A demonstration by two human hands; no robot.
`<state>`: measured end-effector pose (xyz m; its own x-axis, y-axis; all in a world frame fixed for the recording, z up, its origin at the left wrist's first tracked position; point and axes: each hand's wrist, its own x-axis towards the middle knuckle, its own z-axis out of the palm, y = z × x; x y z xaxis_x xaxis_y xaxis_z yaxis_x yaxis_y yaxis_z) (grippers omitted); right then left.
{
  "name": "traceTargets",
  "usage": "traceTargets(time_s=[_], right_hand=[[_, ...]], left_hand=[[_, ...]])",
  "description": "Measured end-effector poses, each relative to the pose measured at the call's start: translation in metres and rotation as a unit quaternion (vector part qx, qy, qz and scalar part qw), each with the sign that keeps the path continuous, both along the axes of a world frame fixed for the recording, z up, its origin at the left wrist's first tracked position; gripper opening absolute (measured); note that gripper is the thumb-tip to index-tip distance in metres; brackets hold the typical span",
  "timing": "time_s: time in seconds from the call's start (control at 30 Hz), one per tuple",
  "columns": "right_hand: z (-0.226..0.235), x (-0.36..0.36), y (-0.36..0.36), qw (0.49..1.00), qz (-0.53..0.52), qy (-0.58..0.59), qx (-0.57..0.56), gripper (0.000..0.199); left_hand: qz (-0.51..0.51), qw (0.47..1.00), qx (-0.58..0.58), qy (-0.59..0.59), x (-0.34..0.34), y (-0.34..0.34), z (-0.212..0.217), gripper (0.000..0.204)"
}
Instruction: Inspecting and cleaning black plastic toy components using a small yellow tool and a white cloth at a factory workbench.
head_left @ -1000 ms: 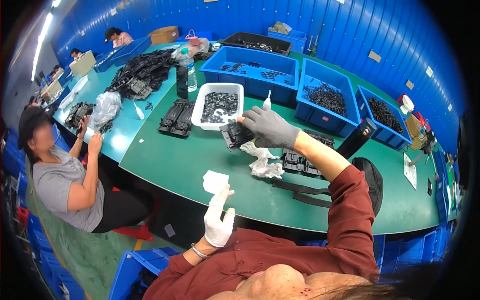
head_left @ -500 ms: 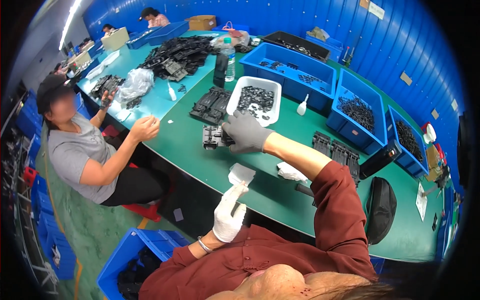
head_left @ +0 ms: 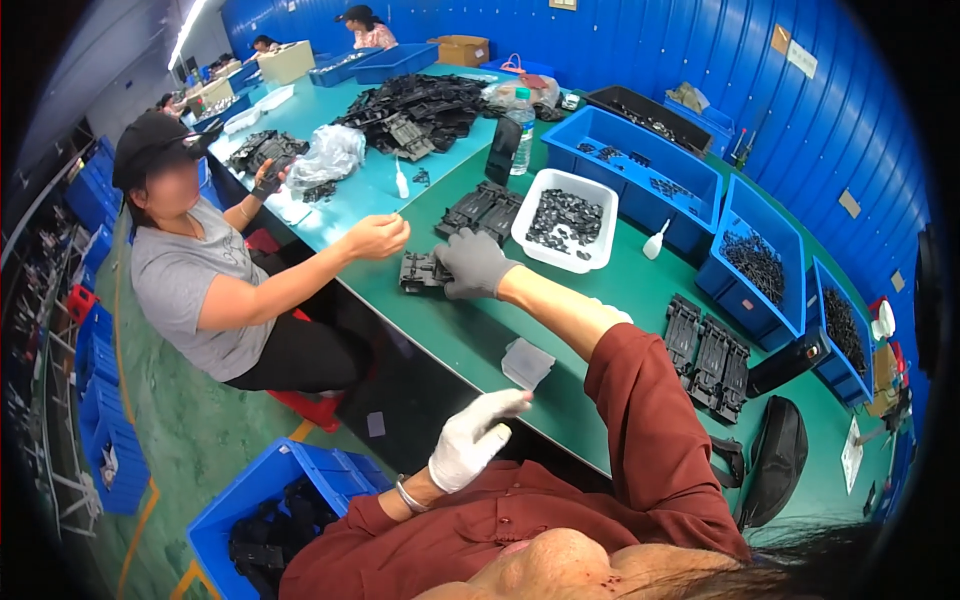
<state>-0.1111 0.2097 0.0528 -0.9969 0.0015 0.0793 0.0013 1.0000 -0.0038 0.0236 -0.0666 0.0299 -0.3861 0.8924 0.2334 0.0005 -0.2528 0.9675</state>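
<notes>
The right hand, in a grey glove, reaches far left across the green table and closes over a black part lying flat there. The left hand, white-gloved, hangs near the table edge, fingers loosely curled and empty. A white tray of small parts sits just right of the part, within reach.

a brown cardboard box stood at the far end of the counter, against the blue wall. two small tan signs hung high on that wall at the far right, and a pale label lower down to the right. a crumpled clear plastic bag lay on the left counter. a white paper sheet lay at the near right edge.
</notes>
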Motion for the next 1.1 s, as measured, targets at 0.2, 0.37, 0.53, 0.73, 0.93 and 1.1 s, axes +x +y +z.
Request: traceTargets(time_s=[0.2, 0.37, 0.53, 0.73, 0.93, 1.1], right_hand=[[0.010, 0.029, -0.001, 0.994, 0.020, 0.109, 0.003, 0.053], [0.039, 0.110, 0.003, 0.983, 0.058, 0.171, -0.019, 0.039], [0.052, 0.175, 0.006, 0.990, 0.028, 0.138, -0.024, 0.027], [0.048, 0.208, 0.012, 0.991, 0.007, 0.132, -0.035, 0.025], [0.050, 0.240, -0.018, 0.989, 0.028, 0.134, -0.050, 0.032], [0.048, 0.279, -0.049, 0.987, 0.067, 0.124, -0.083, 0.034]], left_hand=[[-0.415, 0.877, 0.225, -0.088, -0.020, -0.002, 0.084, 0.059], [-0.515, 0.789, 0.221, -0.251, 0.009, 0.003, 0.107, 0.059], [-0.534, 0.765, 0.227, -0.279, 0.024, 0.008, 0.109, 0.053], [-0.525, 0.798, 0.174, -0.240, 0.034, 0.002, 0.114, 0.039], [-0.429, 0.840, 0.210, -0.257, 0.029, -0.011, 0.091, 0.034], [-0.149, 0.958, 0.124, -0.211, 0.020, -0.038, 0.029, 0.042]])
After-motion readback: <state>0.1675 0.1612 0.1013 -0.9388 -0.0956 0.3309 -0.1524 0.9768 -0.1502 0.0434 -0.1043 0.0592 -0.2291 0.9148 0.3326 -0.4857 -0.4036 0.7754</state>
